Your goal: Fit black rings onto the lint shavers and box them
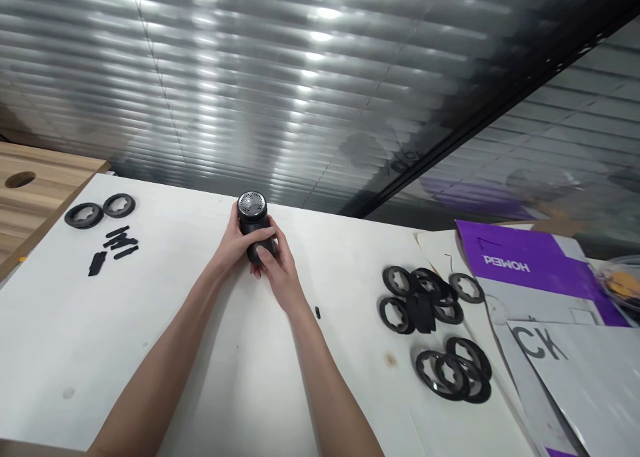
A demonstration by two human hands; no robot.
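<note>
A black fabric shaver (257, 233) with a round, perforated metal head stands upright, tilted slightly, near the far edge of the white table. My left hand (235, 240) wraps round its left side, thumb across the front. From the right, my right hand (280, 267) grips the lower body, its thumb pressed on the front. Both hands are closed on the shaver, and some fingers are hidden behind it. A small black piece (317, 312) lies on the table just right of my right wrist.
Black rings (397, 315) lie in groups on the right, with more rings (84, 215) at the far left above several small black strips (121, 241). Purple-and-white packaging (520, 263) covers the right end. A slatted metallic surface (225, 97) rises behind the white table (165, 243).
</note>
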